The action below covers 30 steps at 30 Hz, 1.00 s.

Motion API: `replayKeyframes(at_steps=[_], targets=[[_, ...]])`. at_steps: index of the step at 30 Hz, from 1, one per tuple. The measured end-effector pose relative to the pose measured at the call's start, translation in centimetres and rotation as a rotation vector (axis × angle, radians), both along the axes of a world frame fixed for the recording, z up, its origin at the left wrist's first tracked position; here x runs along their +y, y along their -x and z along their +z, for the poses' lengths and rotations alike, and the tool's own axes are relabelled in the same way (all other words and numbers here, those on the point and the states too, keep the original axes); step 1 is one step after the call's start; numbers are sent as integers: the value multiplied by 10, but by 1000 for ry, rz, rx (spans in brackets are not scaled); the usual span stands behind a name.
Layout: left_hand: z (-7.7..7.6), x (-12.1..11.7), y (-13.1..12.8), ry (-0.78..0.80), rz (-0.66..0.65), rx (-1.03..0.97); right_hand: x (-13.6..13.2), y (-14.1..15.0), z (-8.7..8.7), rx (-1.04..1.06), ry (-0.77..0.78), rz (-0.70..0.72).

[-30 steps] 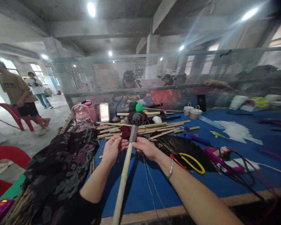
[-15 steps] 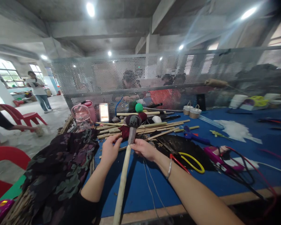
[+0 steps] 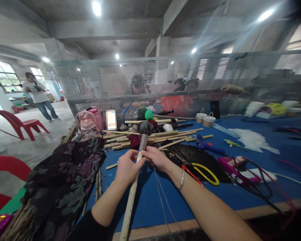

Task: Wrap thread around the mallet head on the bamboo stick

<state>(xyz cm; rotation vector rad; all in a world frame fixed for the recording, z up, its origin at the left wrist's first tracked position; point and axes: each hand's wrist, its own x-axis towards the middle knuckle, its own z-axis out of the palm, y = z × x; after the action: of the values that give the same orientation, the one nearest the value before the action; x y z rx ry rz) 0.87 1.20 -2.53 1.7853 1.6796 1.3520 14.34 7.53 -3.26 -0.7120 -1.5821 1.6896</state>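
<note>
A pale wooden stick [image 3: 129,204] slants up from the table's front edge. Its top end carries a round head [image 3: 145,127] covered in dark patterned cloth, with a grey wrapped neck [image 3: 143,142] below. My left hand [image 3: 127,166] closes round the stick just under that neck. On the other side, my right hand [image 3: 156,157] pinches the stick at the wrapping's lower edge; its fingertips are partly hidden. Two thin strands of string [image 3: 161,197] hang below my right hand to the table edge. Dark red cloth [image 3: 134,141] lies behind my left hand.
Several bare sticks [image 3: 175,134] lie across the blue table [image 3: 188,207]. Yellow-and-red-handled scissors [image 3: 206,173] and a magenta device with cables [image 3: 224,167] are to the right. Dark floral fabric [image 3: 72,187] drapes at left. A perforated metal screen [image 3: 110,80] stands behind; people sit beyond it.
My left hand has moved right, from beside the stick to closing round it. The cloth-covered head has shifted slightly right and up. At far left, an arm near the red chair has left view.
</note>
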Motion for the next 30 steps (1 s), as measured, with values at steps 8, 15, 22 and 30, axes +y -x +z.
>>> replayKeyframes(at_steps=[8,15,22,30], targets=[[3,1,-1,214,-137,-377,-1,-4,6,101,28,92],[7,-2,-9,370,-403,-692,0,-7,6,191,116,154],[-1,-8,-16,187,-104,-474,-1,1,4,168,63,-3],[8,-8,-17,264,-173,-618,3,-8,8,152,105,92]])
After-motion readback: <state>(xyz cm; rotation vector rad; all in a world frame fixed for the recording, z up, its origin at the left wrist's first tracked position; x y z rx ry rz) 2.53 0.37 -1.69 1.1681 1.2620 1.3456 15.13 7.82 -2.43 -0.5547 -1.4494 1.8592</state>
